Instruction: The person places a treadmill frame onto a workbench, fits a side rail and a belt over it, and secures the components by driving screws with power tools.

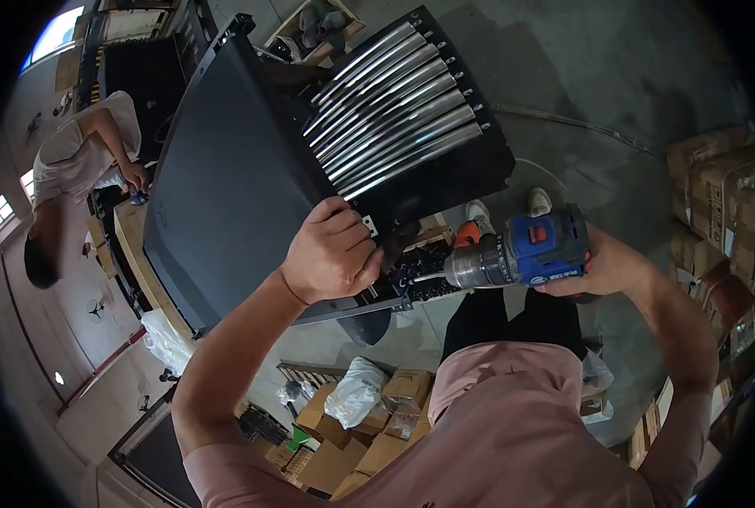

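My right hand (pixel 587 262) is wrapped round the grip of a blue and black power drill (pixel 542 245). The drill's bit points left and its tip meets the dark metal frame (pixel 403 298) near a corner. My left hand (pixel 335 252) is closed at the edge of a large dark panel (pixel 233 169), beside a small silver bracket (pixel 370 225); what its fingers hold, if anything, is hidden. Above my hands, a row of shiny metal rollers (pixel 403 110) is mounted on a black plate (pixel 492 152).
A co-worker (pixel 89 152) stands at the left beyond the panel. Cardboard boxes (pixel 407 389) and a white plastic bag (pixel 356 394) lie on the floor below. More boxes (pixel 716 190) are stacked at the right. Small black parts (pixel 432 258) fill a container under the drill.
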### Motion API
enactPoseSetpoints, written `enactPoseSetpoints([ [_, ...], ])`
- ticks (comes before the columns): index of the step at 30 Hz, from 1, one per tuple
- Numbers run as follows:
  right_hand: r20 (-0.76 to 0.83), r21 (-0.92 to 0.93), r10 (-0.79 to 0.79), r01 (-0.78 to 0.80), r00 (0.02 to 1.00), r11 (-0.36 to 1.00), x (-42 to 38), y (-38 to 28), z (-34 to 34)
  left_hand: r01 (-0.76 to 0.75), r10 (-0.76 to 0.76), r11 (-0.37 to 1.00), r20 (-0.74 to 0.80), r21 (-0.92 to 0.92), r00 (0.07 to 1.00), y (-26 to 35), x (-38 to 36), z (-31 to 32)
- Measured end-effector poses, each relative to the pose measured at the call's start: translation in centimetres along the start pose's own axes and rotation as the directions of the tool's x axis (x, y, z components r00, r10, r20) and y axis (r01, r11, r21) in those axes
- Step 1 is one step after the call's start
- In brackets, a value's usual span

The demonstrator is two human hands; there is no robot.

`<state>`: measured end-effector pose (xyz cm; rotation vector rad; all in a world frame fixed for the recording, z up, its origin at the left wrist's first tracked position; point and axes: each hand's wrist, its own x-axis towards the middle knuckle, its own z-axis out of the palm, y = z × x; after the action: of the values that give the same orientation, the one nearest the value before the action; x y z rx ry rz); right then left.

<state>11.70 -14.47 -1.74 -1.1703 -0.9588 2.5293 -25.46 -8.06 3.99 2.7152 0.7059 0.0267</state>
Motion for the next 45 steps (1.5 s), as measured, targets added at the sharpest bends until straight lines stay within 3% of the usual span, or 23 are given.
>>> enactPoseSetpoints([
  [2,-0.067,-0.134,-0.145,0.135,0.987,0.982,-0.2,0.2,0.0,0.003,-0.003,1.0,-0.008,-0.021,1.0,-0.2,0.0,0.0],
  [3,-0.06,-0.134,-0.139,0.13,0.988,0.982,0.1,0.2,-0.3,0.011,-0.011,1.0,-0.006,-0.024,1.0,-0.3,0.0,-0.1],
  [6,0.069,-0.146,-0.181,0.19,0.981,0.971,1.2,0.3,-0.5,0.017,-0.017,0.999,0.022,-0.038,1.0,-0.4,0.0,-0.4],
  [8,0.149,0.261,0.059,-0.097,0.987,0.96,1.5,1.1,0.4,0.023,-0.022,0.999,0.026,-0.041,0.999,-0.4,-0.1,-0.3],
  [12,0.151,0.281,-0.029,-0.015,0.988,0.959,2.1,3.3,0.5,0.035,-0.036,0.998,-0.003,-0.042,0.999,-0.2,-0.4,-0.3],
  [17,0.201,0.157,-0.071,0.039,0.977,0.987,3.3,2.2,-1.0,0.029,-0.031,0.997,-0.028,-0.065,0.999,-0.7,-0.1,-0.7],
  [21,0.207,0.165,-0.019,-0.015,0.978,0.986,2.9,2.3,-0.9,0.044,-0.044,0.997,0.003,-0.056,0.999,-1.0,0.0,-0.8],
  [24,0.21,0.009,-0.038,0.037,0.977,0.999,3.4,4.5,-2.2,0.054,-0.054,0.996,0.006,-0.07,0.999,-1.3,-0.2,-0.8],
  [26,0.221,-0.127,-0.152,0.183,0.963,0.975,3.6,4.6,-2.7,0.036,-0.04,0.997,-0.042,-0.072,0.998,-1.5,-0.1,-0.8],
  [33,0.211,-0.106,-0.143,0.168,0.967,0.98,4.3,1.7,-2.1,0.062,-0.068,0.991,-0.042,-0.122,0.997,-2.4,0.1,-1.9],
  [41,0.198,0.015,0.015,-0.018,0.98,1.0,4.8,-1.0,-0.4,0.069,-0.075,0.99,-0.039,-0.124,0.996,-2.9,-0.1,-2.4],
  [45,0.182,-0.181,-0.121,0.154,0.976,0.971,4.8,1.6,-1.6,0.057,-0.065,0.992,-0.067,-0.115,0.996,-2.8,-0.2,-2.0],
])
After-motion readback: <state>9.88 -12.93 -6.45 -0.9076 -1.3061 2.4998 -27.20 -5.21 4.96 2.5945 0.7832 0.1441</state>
